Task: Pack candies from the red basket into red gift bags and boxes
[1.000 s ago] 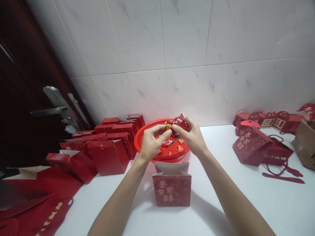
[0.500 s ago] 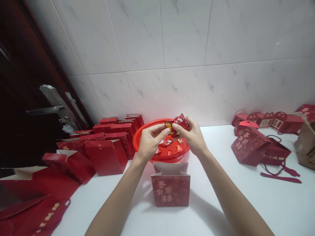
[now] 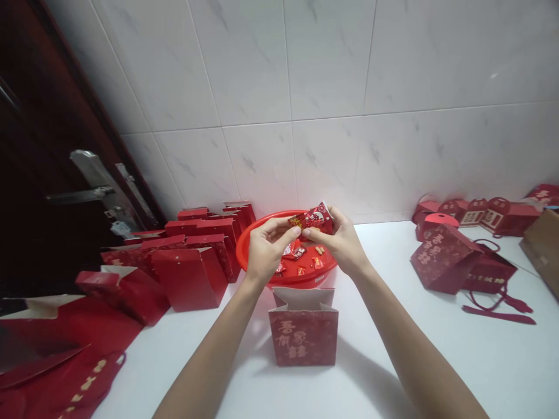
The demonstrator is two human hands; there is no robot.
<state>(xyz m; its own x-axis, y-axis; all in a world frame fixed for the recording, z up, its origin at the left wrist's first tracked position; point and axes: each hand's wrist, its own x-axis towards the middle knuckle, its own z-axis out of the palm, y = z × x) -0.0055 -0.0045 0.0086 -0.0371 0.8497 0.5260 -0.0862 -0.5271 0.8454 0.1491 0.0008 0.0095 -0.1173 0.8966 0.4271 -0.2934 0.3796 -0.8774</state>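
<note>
Above a red plastic basket (image 3: 244, 244), my left hand (image 3: 267, 247) and my right hand (image 3: 343, 244) meet with their fingers closed. My right hand grips red wrapped candies (image 3: 319, 217) with white print. A red-and-gold candy wrapper (image 3: 297, 220) is pinched between the fingers of my left hand. Inside the basket lie several red candies (image 3: 318, 263) and a few peanuts (image 3: 320, 250). Just in front of the basket, a dark red paper gift bag (image 3: 303, 337) with gold characters stands upright, its top open.
Rows of red gift bags (image 3: 187, 279) stand at the left, beside a dark door with a metal handle (image 3: 91, 195). On the right lie dark red boxes (image 3: 445, 256) with cords, and a cardboard box (image 3: 544, 244) at the edge. A tiled wall (image 3: 327, 163) rises behind the white table (image 3: 379, 244).
The candies between my hands have turned, and the gold wrapper now lies flatter. My fingertips have shifted slightly. At the right edge, the cardboard box has moved.
</note>
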